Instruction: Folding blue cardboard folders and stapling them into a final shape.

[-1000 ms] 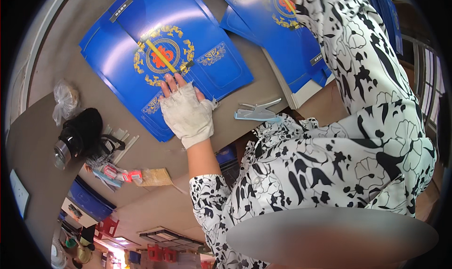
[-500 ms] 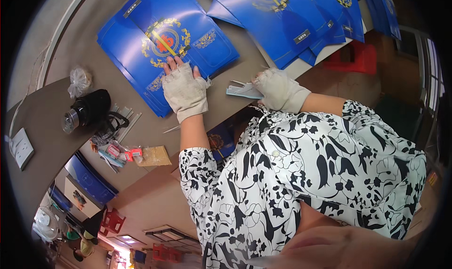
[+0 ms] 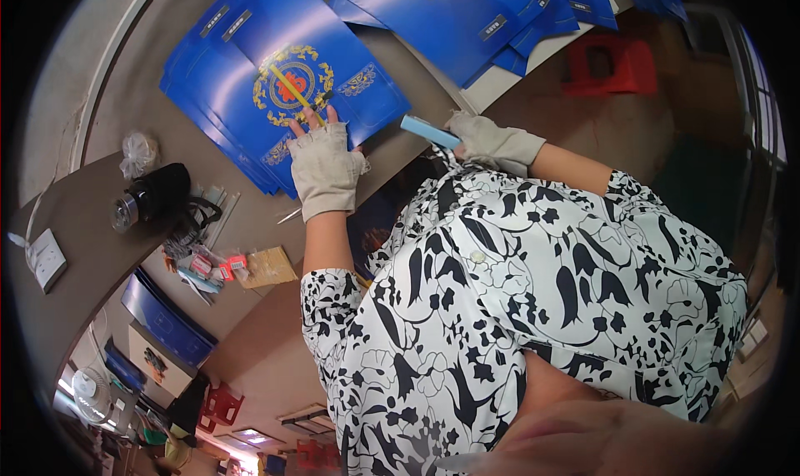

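Observation:
A pile of glossy blue printed sheets with a gold ring emblem lies on the grey table. My left hand, in a pale fingerless glove, rests palm down on the near edge of the top sheet with its fingers apart. Its fingertips reach a narrow yellow strip that crosses the emblem. To the right, my right hand, gloved alike, is closed round a light-blue stapler. The stapler is tilted, pointing left towards the sheets, apart from them. The fingers under it are partly hidden.
More blue sheets overlap at the back right. On the left stand a dark-sleeved bottle and a knotted plastic bag; small packets lie nearer. A white socket panel is at far left, a red stool at right.
My right hand has lifted and turned the stapler so its light-blue side shows. The left hand stays on the sheets. The whole view has shifted slightly.

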Demonstrator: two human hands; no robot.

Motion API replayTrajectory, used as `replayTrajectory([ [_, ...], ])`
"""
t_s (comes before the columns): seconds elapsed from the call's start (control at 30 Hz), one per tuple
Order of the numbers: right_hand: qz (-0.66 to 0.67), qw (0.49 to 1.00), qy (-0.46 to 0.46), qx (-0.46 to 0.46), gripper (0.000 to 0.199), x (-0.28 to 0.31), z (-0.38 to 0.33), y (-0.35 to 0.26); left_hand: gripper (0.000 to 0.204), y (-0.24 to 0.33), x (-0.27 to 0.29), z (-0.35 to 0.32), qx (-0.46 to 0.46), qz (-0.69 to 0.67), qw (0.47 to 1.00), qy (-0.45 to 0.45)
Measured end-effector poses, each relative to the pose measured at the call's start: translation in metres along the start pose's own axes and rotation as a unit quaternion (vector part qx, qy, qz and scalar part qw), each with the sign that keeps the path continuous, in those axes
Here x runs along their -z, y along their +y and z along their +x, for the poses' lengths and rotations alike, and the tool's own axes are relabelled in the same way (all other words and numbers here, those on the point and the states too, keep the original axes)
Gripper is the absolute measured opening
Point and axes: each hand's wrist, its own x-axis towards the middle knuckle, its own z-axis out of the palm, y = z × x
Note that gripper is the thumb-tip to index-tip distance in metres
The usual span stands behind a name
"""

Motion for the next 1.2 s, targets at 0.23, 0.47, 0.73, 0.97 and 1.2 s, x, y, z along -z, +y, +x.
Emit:
replayTrajectory([
  [0.23, 0.218, 0.964, 0.152, 0.019, 0.049, -0.027, 0.020, 0.005, 0.072, 0.009, -0.011, 0.004, 0.049, -0.017, 0.999, -0.001],
  [0.47, 0.437, 0.890, 0.122, -0.043, 0.051, -0.034, 0.027, 0.015, 0.072, 0.021, -0.009, 0.015, 0.079, 0.011, 0.997, -0.003],
  [0.73, 0.401, 0.902, 0.149, -0.064, 0.051, -0.027, 0.036, 0.004, 0.073, 0.024, -0.005, 0.014, 0.096, -0.030, 0.995, -0.009],
  [0.97, 0.357, 0.926, 0.109, -0.063, 0.037, -0.001, 0.049, -0.009, 0.073, 0.026, -0.008, 0.013, 0.100, -0.023, 0.995, -0.002],
  [1.2, 0.197, 0.955, 0.218, -0.033, 0.033, -0.007, 0.059, -0.004, 0.074, 0.026, -0.014, 0.014, 0.098, -0.020, 0.995, 0.029],
])
